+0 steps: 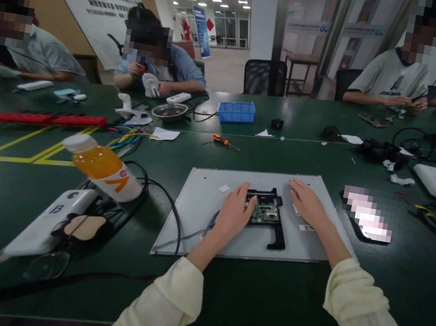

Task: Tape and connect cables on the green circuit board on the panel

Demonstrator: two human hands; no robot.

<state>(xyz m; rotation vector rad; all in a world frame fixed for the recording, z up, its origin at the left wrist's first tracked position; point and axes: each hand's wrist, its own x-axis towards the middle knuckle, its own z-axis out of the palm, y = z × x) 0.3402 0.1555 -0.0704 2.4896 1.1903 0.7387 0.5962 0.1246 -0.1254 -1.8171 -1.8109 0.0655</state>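
A flat grey panel (204,194), like the back of a display screen, lies on the green table in front of me. Near its middle is a green circuit board (266,212) inside a black plastic frame (278,238). My left hand (233,211) rests at the left side of the frame, thumb near the board and fingers stretched out; it covers that side. On the panel's right part, my right hand (309,201) lies with its fingers extended, holding nothing, close to a pale label (308,228). A grey cable (188,235) runs across the panel's left part.
An orange drink bottle (109,169) lies tilted at left above a white device (51,221) and glasses (48,265). A lit phone (367,214) is to the right. Beyond are an orange screwdriver (222,140), a blue basket (236,112) and a metal bowl (170,112). Several people sit around the table.
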